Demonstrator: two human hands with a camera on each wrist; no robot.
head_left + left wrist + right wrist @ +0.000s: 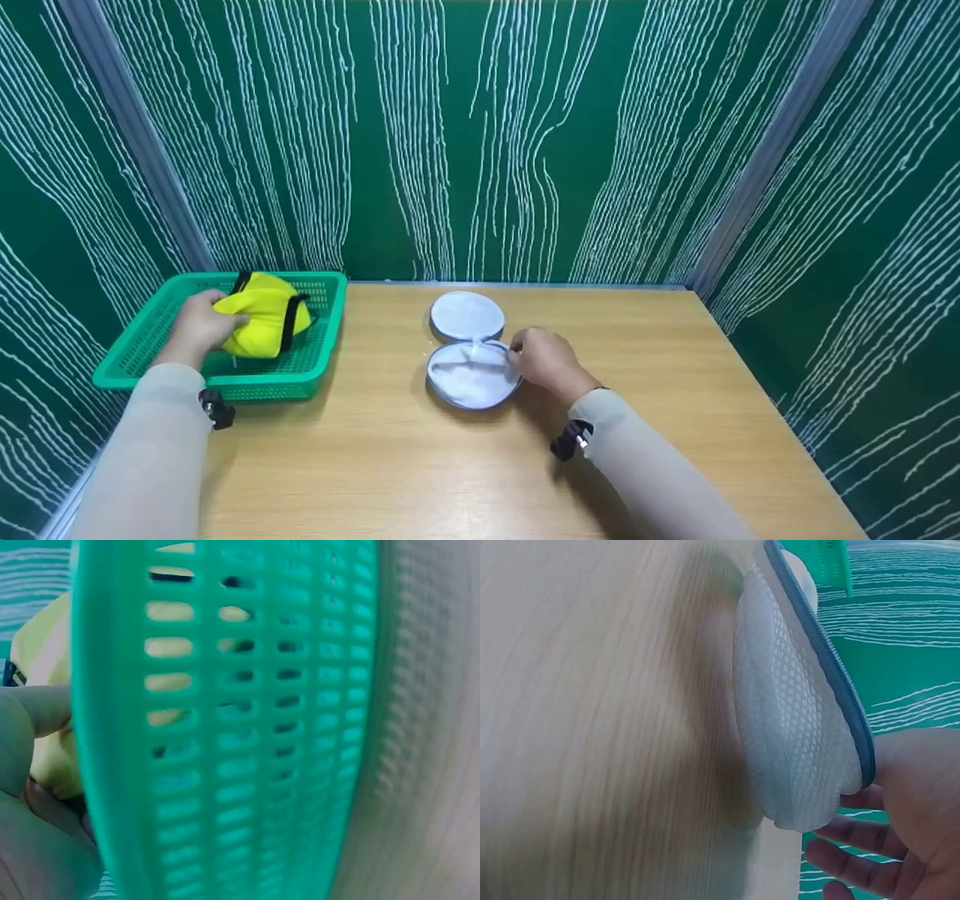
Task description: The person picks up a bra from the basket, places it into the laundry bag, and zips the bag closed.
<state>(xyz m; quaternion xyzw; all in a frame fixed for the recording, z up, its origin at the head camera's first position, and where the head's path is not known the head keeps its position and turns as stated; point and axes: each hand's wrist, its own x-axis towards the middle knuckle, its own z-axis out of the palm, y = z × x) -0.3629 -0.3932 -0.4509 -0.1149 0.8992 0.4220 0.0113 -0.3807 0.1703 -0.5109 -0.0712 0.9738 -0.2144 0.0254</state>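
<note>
Yellow cloth (pixel 262 322) sits in green basket (pixel 270 391); left hand (pixel 199 324) has its grip closed on it at 9 o'clock. White pouch (pixel 472 386) lies open on bench (pixel 420 480), 3 o'clock from basket, lid (pixel 466 315) at 12; right hand (pixel 547 360) has its grip pinching the rim near 2. Right wrist view adds zipper (pixel 829 652) teeth, honeycomb side; left wrist view mostly slotted basket wall, cloth showing through.
</note>
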